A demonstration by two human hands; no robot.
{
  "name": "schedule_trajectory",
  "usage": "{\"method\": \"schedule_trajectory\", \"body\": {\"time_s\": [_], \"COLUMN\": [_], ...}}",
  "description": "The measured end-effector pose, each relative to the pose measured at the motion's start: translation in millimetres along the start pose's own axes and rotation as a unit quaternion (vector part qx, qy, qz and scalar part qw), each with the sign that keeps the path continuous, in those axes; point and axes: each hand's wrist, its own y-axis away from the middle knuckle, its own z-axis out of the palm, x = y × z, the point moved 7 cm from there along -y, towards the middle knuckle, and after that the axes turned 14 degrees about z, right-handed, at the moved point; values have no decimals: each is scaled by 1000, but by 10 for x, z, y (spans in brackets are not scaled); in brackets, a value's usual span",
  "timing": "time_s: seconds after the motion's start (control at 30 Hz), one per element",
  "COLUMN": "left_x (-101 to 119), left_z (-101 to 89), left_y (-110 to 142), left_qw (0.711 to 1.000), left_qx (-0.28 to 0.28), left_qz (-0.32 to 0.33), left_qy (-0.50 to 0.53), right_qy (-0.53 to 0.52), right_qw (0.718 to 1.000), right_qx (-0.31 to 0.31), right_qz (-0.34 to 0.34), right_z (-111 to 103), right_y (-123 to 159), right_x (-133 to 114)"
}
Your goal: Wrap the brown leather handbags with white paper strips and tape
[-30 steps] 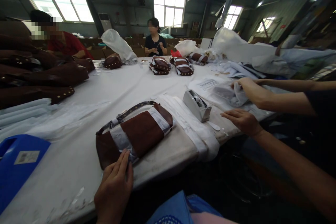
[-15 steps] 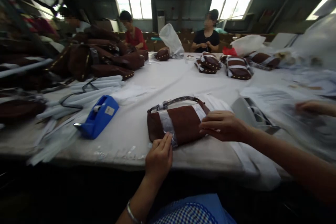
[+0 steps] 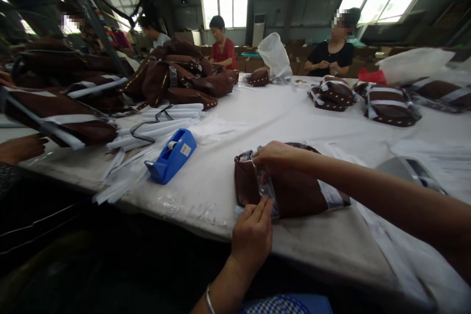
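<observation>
A brown handbag (image 3: 298, 194) lies flat on the table in front of me, its strap along the far edge. Around its left part runs a clear, whitish wrapping strip (image 3: 266, 190), and a second strip (image 3: 330, 193) crosses the right end. My left hand (image 3: 253, 229) is closed, fingertips pressed together on the strip's near end at the bag's lower edge. Reaching across the bag, my right hand (image 3: 273, 158) has its fingers bent down onto the same strip near the top; its forearm covers part of the bag and strap.
A blue tape dispenser (image 3: 172, 157) stands left of the bag, a grey dispenser (image 3: 408, 171) to the right. White rolls (image 3: 169, 115) and piled brown bags (image 3: 184, 73) lie left. Another person's hand (image 3: 24, 148) is by a wrapped bag (image 3: 69, 117). Co-workers sit across the table.
My right hand has moved from the bag's right end to the top of the left strip. The left hand stays on the strip. The view has turned left, showing a co-worker's hand.
</observation>
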Motion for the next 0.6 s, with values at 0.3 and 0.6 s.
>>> {"method": "schedule_trajectory", "body": {"time_s": [0.3, 0.6], "left_x": [17, -71], "left_z": [-13, 193], "left_y": [34, 26], "left_qw": [1000, 997], "left_qx": [2, -26], "left_qz": [1, -70], "left_qy": [8, 35], "right_qy": [-72, -244], "right_qw": [955, 944], "right_qx": [110, 218], "right_qz": [265, 53], "right_z": [-200, 512], "right_y": [-35, 520], "right_x": [853, -139]}}
